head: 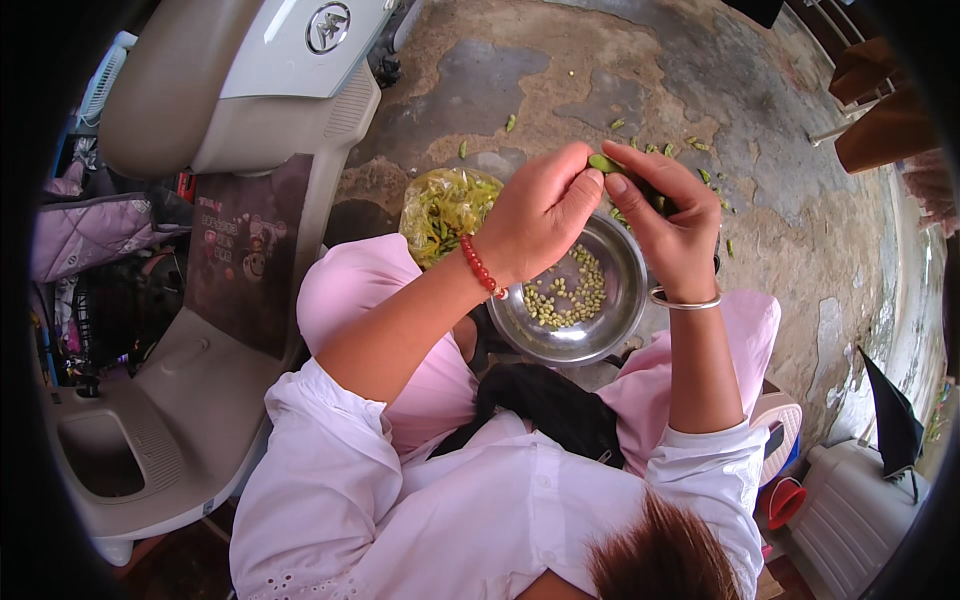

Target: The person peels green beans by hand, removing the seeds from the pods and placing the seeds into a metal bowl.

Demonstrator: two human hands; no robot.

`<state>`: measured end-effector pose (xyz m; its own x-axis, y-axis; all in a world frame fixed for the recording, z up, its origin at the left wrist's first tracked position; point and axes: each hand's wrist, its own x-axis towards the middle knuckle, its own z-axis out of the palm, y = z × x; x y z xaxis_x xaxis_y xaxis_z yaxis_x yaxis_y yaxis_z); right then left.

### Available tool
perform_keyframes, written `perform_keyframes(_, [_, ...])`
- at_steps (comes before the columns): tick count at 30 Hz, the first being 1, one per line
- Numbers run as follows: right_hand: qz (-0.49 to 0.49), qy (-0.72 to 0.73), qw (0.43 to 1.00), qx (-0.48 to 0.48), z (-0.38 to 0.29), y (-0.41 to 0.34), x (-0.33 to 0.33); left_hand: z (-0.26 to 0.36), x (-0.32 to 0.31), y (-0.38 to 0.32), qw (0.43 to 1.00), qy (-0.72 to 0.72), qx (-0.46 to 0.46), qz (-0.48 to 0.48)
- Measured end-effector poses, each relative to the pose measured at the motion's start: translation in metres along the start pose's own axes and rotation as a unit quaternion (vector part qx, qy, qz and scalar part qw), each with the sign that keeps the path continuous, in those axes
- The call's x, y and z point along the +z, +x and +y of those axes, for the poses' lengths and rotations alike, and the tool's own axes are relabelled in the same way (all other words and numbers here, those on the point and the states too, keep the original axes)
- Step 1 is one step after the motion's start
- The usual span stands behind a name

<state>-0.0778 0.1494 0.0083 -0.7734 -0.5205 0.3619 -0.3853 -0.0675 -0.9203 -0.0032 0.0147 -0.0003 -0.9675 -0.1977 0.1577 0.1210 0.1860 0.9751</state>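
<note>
My left hand [544, 210] and my right hand [667, 217] meet above a steel bowl, both with fingertips on a green soybean pod [606, 163]. More green pods show partly inside the curled fingers of my right hand. The metal bowl [634, 300] stands low between my knees, with many shelled green beans [559, 300] spread over its bottom. Left of the bowl, a yellowish clear plastic bag [420, 199] holds many pods. My left forearm and hand hide part of the bowl and the bag's edge.
Loose pods [697, 142] lie scattered on the worn concrete floor [540, 82] beyond the bowl. A beige electric scooter [300, 135] stands close at the left. At the lower right are a red bucket [785, 501], a grey box [855, 510] and a black umbrella [892, 412].
</note>
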Motion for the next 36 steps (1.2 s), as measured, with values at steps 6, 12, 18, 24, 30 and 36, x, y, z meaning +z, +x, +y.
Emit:
perform_keyframes(6, [-0.021,-0.165,0.981,-0.098,-0.009,-0.002,0.003,-0.002,-0.008,0.0,0.996,0.079,0.026,-0.023])
perform_keyframes(12, [0.018,-0.228,0.953,-0.199,0.005,-0.006,0.007,-0.007,-0.006,0.003,0.995,0.094,0.033,-0.021])
perform_keyframes(18, [0.02,-0.221,0.958,-0.18,0.005,-0.013,0.007,-0.006,-0.009,-0.001,0.992,0.114,0.02,-0.048])
perform_keyframes(24, [0.029,-0.212,0.957,-0.194,0.002,-0.014,0.006,-0.013,-0.008,-0.002,0.996,0.023,-0.031,-0.075])
perform_keyframes(30, [0.087,0.047,0.99,0.103,0.008,-0.013,0.015,-0.007,0.0,0.001,0.999,0.044,-0.021,0.002])
perform_keyframes(36, [0.061,0.248,0.935,0.247,0.018,-0.007,0.007,0.002,-0.002,0.004,0.986,0.163,-0.012,-0.028])
